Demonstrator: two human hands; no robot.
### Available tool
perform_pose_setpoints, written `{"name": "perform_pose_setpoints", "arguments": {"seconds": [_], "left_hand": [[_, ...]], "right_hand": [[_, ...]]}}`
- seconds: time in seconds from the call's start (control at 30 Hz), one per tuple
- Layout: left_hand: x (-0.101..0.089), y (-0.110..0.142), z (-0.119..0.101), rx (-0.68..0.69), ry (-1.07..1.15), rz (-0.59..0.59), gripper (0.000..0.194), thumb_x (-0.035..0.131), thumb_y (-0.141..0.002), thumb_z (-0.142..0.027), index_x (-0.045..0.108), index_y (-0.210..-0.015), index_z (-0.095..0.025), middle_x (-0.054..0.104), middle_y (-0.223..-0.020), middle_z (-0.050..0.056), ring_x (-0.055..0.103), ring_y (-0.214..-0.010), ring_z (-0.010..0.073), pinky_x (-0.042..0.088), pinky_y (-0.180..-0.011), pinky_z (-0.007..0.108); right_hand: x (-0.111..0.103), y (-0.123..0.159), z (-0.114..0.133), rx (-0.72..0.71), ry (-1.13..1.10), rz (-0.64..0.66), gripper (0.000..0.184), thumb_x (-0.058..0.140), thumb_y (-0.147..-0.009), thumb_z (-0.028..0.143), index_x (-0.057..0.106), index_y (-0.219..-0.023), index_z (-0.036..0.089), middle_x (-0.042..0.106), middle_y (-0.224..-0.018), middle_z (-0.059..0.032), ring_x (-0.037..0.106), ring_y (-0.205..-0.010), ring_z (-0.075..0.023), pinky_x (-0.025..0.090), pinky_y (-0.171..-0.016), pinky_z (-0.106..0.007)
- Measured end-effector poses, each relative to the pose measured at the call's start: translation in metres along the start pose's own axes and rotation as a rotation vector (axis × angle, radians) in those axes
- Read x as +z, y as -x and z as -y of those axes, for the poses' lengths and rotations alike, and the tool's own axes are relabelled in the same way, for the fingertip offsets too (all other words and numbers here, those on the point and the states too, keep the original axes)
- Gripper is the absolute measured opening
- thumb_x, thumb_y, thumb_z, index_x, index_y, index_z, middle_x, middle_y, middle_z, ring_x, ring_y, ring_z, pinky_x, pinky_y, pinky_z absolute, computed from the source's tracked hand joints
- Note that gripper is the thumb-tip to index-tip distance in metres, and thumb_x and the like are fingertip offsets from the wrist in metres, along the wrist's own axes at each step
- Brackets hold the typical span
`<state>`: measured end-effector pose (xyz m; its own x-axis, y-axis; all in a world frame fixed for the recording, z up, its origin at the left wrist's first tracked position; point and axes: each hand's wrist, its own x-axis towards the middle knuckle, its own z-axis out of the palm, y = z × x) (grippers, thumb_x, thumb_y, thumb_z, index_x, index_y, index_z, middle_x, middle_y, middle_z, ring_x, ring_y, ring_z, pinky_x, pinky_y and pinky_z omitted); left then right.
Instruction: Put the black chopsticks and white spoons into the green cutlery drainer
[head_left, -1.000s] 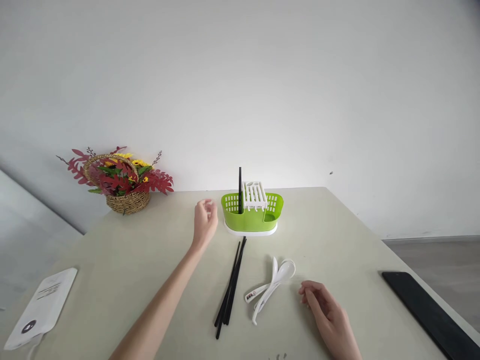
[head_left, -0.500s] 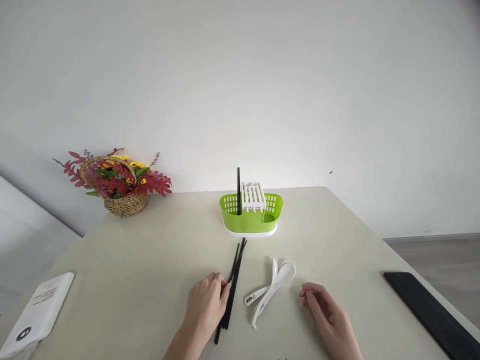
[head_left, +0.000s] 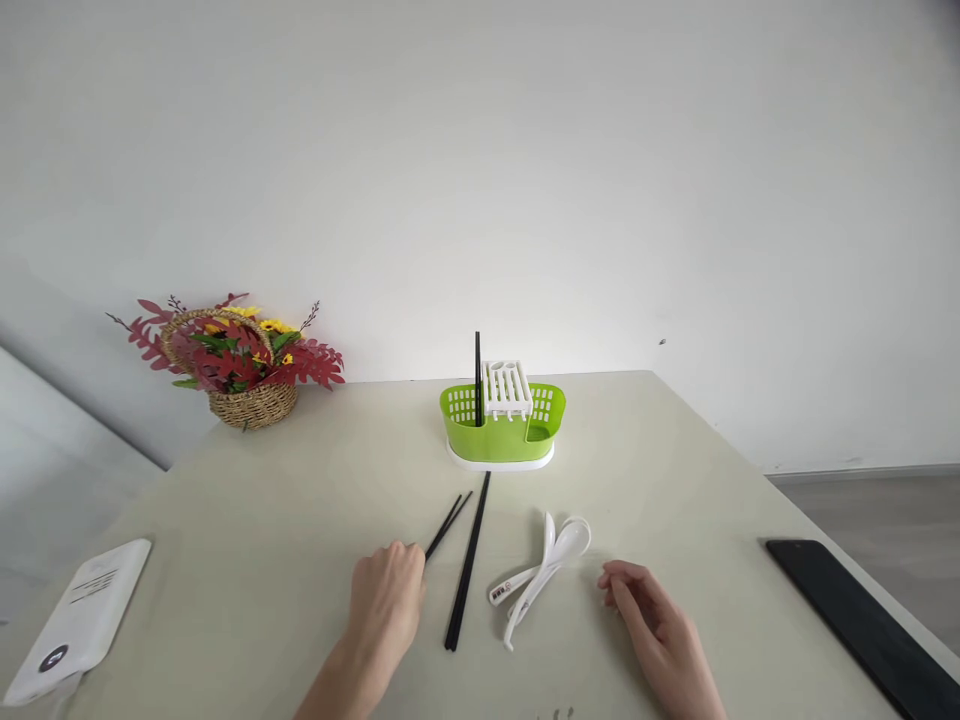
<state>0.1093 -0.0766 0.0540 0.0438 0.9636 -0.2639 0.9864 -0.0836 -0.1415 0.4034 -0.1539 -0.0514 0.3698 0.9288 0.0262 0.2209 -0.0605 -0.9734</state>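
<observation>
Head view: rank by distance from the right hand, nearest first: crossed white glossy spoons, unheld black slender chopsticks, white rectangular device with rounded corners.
1. Crossed white spoons: immediately left of the right hand.
2. Unheld black chopsticks: farther left, between the spoons and left hand.
3. White rectangular device: far left, beyond the left hand.

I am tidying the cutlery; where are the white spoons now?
In the head view, the white spoons lie between the loose chopsticks and the right hand.

Green caddy [head_left: 491,440], black chopsticks [head_left: 468,570], white spoons [head_left: 555,555], red-yellow flowers [head_left: 240,350]
</observation>
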Motion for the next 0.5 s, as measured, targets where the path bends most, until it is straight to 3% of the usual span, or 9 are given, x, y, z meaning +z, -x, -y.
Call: {"name": "perform_pose_setpoints", "arguments": {"seconds": [0.13,0.23,0.37,0.5], "left_hand": [[-0.001,-0.002,0.014,-0.027,0.105,-0.040,0.018,0.061,-0.079,-0.020,0.063,-0.062,-0.022,0.064,-0.064,0.008,0.069,-0.068,0.0282,0.045,-0.063,0.034],[-0.011,0.003,0.029,-0.027,0.290,-0.077,0.017,0.062,-0.080,-0.028,0.066,-0.064,-0.023,0.071,-0.069,0.008,0.072,-0.073,0.0290,0.048,-0.065,0.034],[-0.030,0.019,0.044,-0.007,0.993,-0.111,0.023,0.068,-0.083,-0.050,0.077,-0.088,-0.029,0.080,-0.089,0.004,0.076,-0.086,0.0261,0.057,-0.078,0.033],[-0.027,0.034,0.019,-0.071,1.618,-0.165,0.034,0.079,-0.074,-0.058,0.078,-0.086,-0.027,0.079,-0.088,0.003,0.076,-0.091,0.0271,0.062,-0.090,0.037]], "right_hand": [[-0.005,-0.003,-0.004,0.018,0.028,0.068,0.035,0.058,-0.094,0.059,0.067,-0.105,0.026,0.075,-0.101,-0.0051,0.072,-0.087,-0.0211,0.055,-0.072,-0.026],[-0.010,-0.002,0.002,0.001,0.012,0.053,0.036,0.055,-0.096,0.060,0.066,-0.103,0.026,0.074,-0.098,-0.0052,0.070,-0.086,-0.0213,0.054,-0.077,-0.028],[0.000,0.014,0.034,-0.050,-0.043,0.005,0.031,0.056,-0.098,0.056,0.067,-0.098,0.027,0.072,-0.088,-0.0039,0.067,-0.078,-0.0201,0.053,-0.077,-0.028],[0.040,0.041,0.076,-0.170,-0.161,0.202,0.034,0.056,-0.097,0.057,0.071,-0.107,0.028,0.075,-0.092,-0.0062,0.070,-0.083,-0.0222,0.055,-0.078,-0.030]]}}
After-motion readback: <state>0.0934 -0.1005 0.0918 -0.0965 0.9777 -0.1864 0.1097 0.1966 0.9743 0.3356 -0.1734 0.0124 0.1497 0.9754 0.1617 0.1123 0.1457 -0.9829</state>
